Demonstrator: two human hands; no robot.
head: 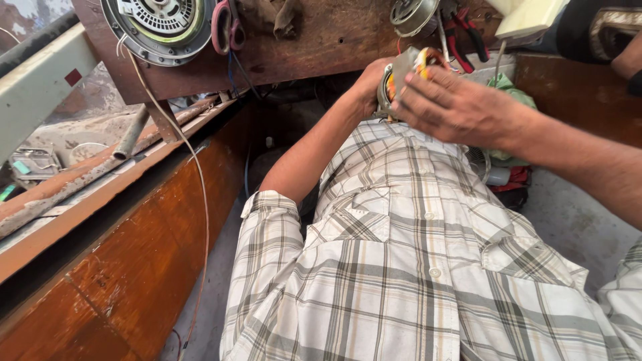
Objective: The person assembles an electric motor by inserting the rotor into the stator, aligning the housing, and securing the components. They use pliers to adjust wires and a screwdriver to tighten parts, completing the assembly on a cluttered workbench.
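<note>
Head view: two bare hands meet at about 1 o'clock, the left hand [370, 85] cupped behind one small motor stator [403, 75] with orange-yellow windings and the right hand [449, 107] laid over its front with fingers spread, so both grasp it above the plaid shirt [414, 261]. On the wooden bench [321, 40] at 12 o'clock lie two round motor housings, one large [160, 27] at 11 o'clock and one small [413, 15]; one pair of pink-handled scissors [226, 27]; one pair of red-handled pliers [465, 30]. One grey pipe [130, 137] leans at 9 o'clock.
</note>
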